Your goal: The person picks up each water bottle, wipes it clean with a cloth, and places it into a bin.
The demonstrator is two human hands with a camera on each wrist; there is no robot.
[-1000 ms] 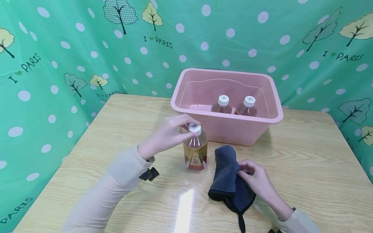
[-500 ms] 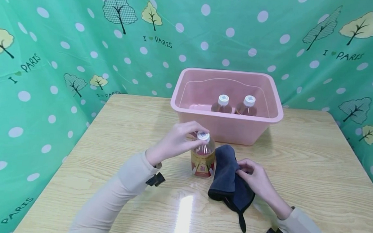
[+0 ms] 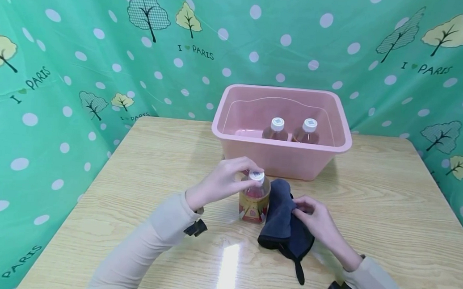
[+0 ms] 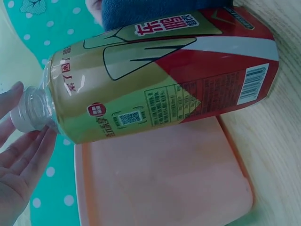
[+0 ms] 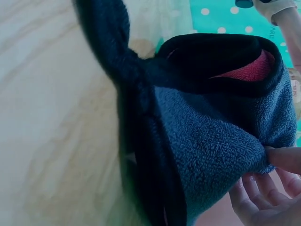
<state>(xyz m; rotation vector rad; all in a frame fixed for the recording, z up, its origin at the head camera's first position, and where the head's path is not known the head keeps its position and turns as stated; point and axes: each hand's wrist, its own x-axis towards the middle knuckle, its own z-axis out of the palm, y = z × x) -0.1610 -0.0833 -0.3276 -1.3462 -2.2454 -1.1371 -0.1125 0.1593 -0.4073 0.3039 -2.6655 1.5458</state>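
My left hand (image 3: 225, 180) grips a clear plastic drink bottle (image 3: 253, 208) by its white cap, fingers and thumb around the top. The bottle is upright, with a gold and red label, and its right side meets the towel's edge in the head view. In the left wrist view the label (image 4: 155, 80) shows a barcode and printed characters. My right hand (image 3: 320, 220) pinches a folded dark blue towel (image 3: 278, 215) between thumb and fingers. In the right wrist view the towel (image 5: 211, 136) has terry pile, black trim and a patch of red inside its fold.
Behind the bottle stands a pink plastic tub (image 3: 280, 159) with two white-capped bottles inside, a left one (image 3: 276, 129) and a right one (image 3: 306, 132). All of it stands on a wooden table (image 3: 392, 209). A green dotted curtain (image 3: 255, 38) hangs along the back and sides.
My left hand has brought the bottle right and nearer to me, up against the towel. The right hand has stayed almost in place, and the towel's lower end has shifted slightly.
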